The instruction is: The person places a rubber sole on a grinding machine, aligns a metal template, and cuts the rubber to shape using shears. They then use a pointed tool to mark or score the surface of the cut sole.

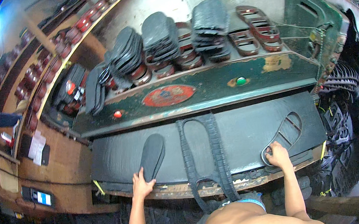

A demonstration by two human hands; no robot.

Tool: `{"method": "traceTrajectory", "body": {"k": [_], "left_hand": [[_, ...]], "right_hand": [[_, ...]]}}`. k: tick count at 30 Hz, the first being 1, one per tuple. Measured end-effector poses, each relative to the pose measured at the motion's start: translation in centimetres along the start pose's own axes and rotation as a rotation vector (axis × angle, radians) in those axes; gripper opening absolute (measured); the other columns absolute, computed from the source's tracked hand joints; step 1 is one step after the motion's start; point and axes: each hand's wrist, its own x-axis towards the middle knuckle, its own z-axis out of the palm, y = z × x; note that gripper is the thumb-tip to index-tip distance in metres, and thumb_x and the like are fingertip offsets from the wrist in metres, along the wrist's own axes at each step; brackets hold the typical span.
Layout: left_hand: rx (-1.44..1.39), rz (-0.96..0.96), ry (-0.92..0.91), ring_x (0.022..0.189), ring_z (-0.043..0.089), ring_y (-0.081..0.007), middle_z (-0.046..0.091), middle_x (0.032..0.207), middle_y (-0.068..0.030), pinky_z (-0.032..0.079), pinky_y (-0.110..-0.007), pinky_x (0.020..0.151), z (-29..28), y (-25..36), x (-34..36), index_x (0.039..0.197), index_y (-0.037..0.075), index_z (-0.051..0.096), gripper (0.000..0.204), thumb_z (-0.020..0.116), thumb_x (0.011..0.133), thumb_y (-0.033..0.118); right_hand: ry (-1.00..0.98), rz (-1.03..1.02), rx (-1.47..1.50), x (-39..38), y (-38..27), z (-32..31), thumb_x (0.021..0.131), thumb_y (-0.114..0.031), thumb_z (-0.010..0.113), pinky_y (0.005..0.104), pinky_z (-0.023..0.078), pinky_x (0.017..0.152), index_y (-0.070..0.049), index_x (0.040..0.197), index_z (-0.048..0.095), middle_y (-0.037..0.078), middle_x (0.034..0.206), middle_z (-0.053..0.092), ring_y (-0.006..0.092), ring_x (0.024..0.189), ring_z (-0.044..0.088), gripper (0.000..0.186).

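A person, bare-shouldered and seen from above, leans over a broad, dark work surface (251, 141) with both arms reaching forward, elbows slightly bent. The left hand (143, 187) is at the near end of a pair of black shoe soles (153, 149), which lie overlapped and slanted on the left part of the surface; its fingers are spread, index finger on one side and thumb on the other, and how firmly they press cannot be told. The right hand (277, 155) is palm down, fingers curled over the near end of a sole-shaped cutting die (284, 138) on the right part of the surface; the grip looks closed around the rim. The die, an open frame with crossbars, is probably rigid and fairly heavy, with a sharp lower edge, so the upper rim or a crossbar seems the safest hold. The soles look like rubber: likely light, bendable, hard to break, and easily pinched at the edges. Between the hands, a ribbed black rubber strip (218, 145) with a long opening hangs over the front edge, and probably flops when lifted. Behind stands a worn green machine beam (211, 80), topped by stacked black soles (209, 17) and reddish-brown dies (263, 24).
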Motion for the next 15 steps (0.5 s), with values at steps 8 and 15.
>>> {"method": "traceTrajectory", "body": {"k": [8,15], "left_hand": [[-1.42,-0.003,-0.552,0.085,0.074,-0.0337,0.07,0.112,-0.0258,0.058,-0.04,0.046,-14.4,12.6,-7.0,0.138,-0.005,0.052,0.077,0.046,0.094,0.058],[-1.03,0.617,0.446,0.077,0.062,-0.0088,0.067,0.092,-0.0039,0.048,-0.021,0.053,-27.9,32.8,-5.0,0.131,0.005,0.06,0.049,0.058,0.1,0.042]], "right_hand": [[0.055,-0.013,-0.002,-0.1,-0.5,0.1,0.078,-0.028,0.075,0.0475,0.057,0.083,-0.01,0.09,0.068,0.013,0.1,0.066,0.0338,0.099,0.068,0.023],[0.13,-0.002,0.06,-0.2,-0.6,0.4,0.08,-0.029,0.075,0.0468,0.055,0.084,-0.009,0.085,0.07,0.013,0.097,0.069,0.0324,0.097,0.068,0.022]]}}
